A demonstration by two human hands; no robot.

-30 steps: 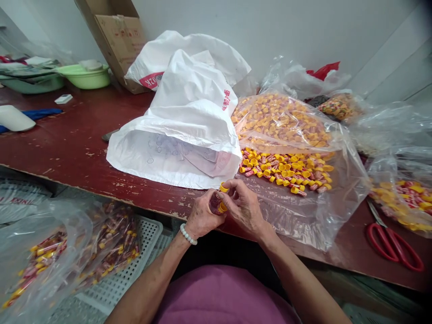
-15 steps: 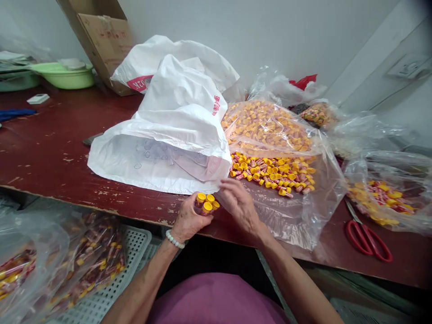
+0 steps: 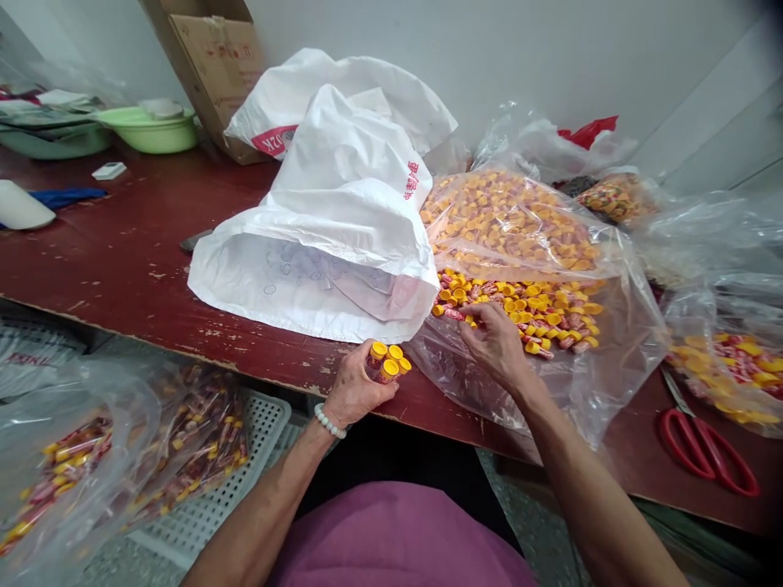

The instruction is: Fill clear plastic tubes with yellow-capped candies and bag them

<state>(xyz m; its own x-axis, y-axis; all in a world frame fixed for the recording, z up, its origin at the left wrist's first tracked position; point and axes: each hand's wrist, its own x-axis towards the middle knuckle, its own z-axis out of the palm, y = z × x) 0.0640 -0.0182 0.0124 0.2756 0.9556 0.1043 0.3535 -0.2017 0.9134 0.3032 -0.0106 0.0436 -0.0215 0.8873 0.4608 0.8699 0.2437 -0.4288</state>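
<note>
Yellow-capped tubes (image 3: 390, 368) — left hand (image 3: 356, 386) clasping | right hand (image 3: 497, 344) — at loose pile (image 3: 536, 306), grip unclear

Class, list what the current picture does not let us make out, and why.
- Head view: lower ends of the yellow-capped tubes, behind the left hand.
- Head view: whether the right hand grips a piece; too small.
- Head view: the white sack's deep inside, behind its folds.
- Head view: the cardboard box's top, cut off by the upper edge.
</note>
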